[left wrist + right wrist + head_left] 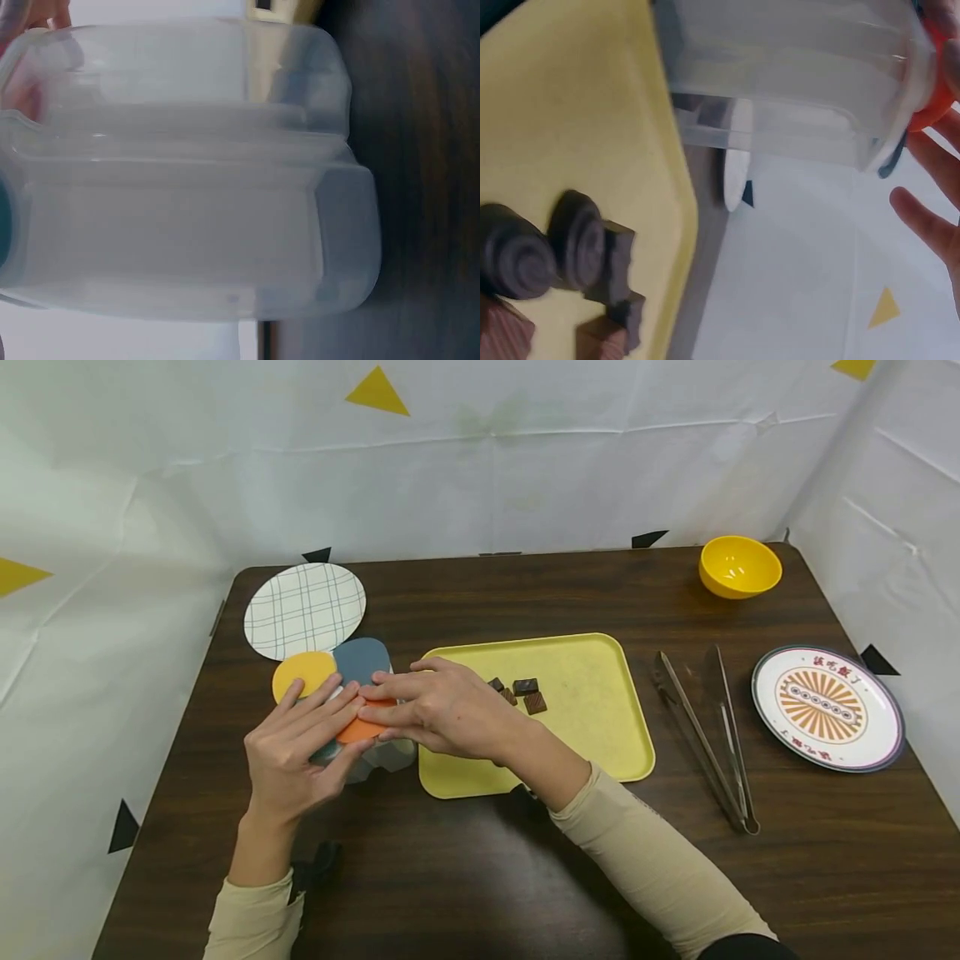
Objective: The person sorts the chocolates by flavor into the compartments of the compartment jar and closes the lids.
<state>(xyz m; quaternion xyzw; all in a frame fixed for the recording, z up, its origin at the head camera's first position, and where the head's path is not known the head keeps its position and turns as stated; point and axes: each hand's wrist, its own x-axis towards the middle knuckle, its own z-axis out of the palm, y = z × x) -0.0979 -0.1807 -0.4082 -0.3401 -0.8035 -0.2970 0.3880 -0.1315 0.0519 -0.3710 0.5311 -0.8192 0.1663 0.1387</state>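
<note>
We press both hands, left hand (pixel 296 743) and right hand (pixel 438 706), fingers straight, on the orange lid (pixel 360 728) of the clear plastic container (pixel 187 172).

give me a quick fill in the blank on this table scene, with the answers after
1. Both hands rest on the clear plastic container, the right hand touching its ____ coloured lid piece.
2. The chocolates lie on the ____ tray.
3. The metal tongs lie between the tray and the patterned ____.
4. The bowl at the far right corner of the table is ____.

Missing words: orange; yellow; plate; yellow
</note>
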